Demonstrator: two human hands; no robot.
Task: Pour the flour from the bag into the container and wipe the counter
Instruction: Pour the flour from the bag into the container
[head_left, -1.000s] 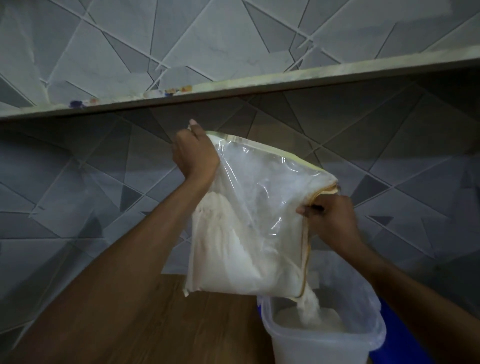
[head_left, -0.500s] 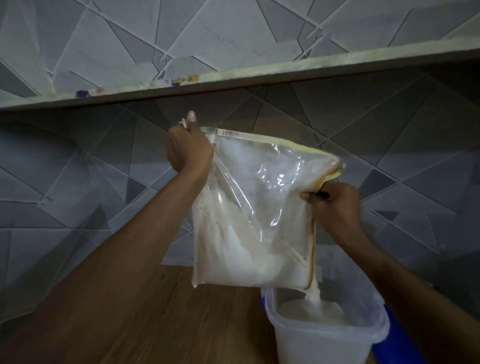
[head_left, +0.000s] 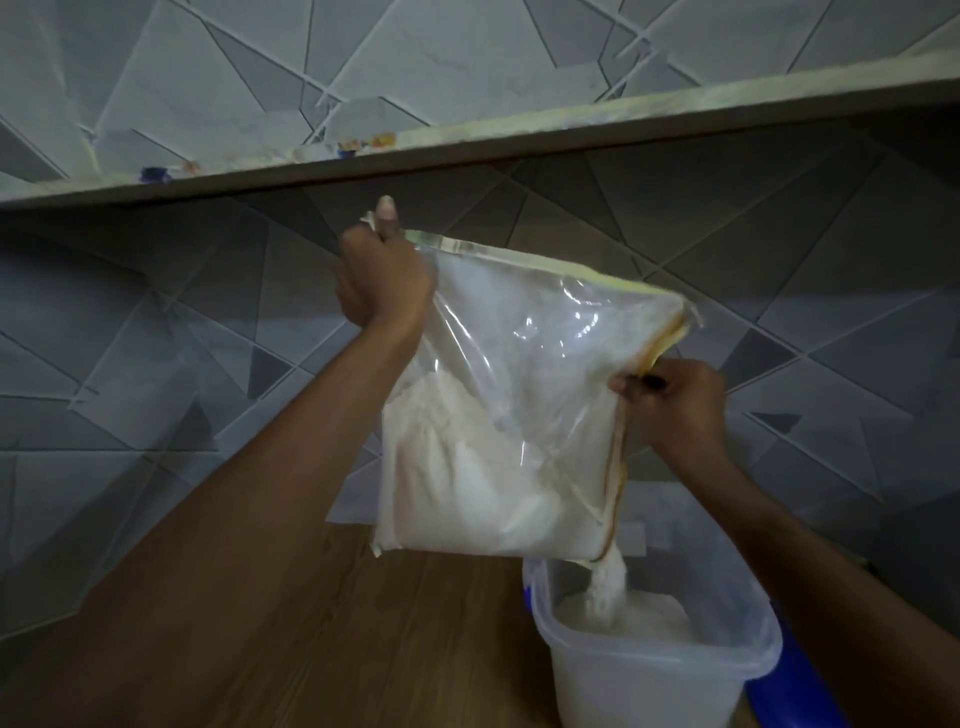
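A clear plastic bag (head_left: 519, 364) with white flour (head_left: 467, 488) in its lower part hangs tilted above the counter. My left hand (head_left: 382, 280) grips the bag's upper left corner, raised high. My right hand (head_left: 680, 405) pinches the bag's open edge on the right side. A stream of flour (head_left: 608, 582) falls from the bag's lower right corner into a translucent plastic container (head_left: 654, 670) that stands on the wooden counter (head_left: 311, 623). A heap of flour lies inside the container.
A grey tiled wall (head_left: 156, 364) with a geometric pattern rises behind the counter. A long shelf (head_left: 519, 135) runs across above my hands. Something blue (head_left: 795, 686) lies beside the container at the lower right.
My left hand has lifted the bag's corner higher, so the bag tilts more steeply. Flour keeps running into the container and the heap inside has grown.
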